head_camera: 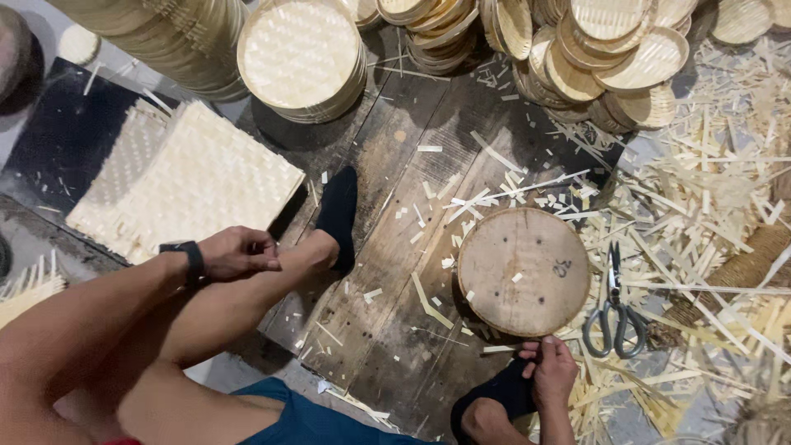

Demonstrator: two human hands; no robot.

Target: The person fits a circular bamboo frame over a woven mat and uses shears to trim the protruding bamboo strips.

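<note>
beside the round wooden block (523,270), right hand (550,372) rests, fingers curled.

This is a bamboo-weaving workshop, worked on the floor. Stacks of round woven bamboo trays (303,56) crowd the 12 o'clock edge, flat woven mats (194,177) lie at 9 o'clock, and bamboo offcuts (717,189) litter the 3 o'clock side around a round wooden block (523,270) and scissors (615,309).

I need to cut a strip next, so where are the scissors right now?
In the head view the scissors lie on the floor at the right, just right of the round wooden disc, above the right hand.
</note>
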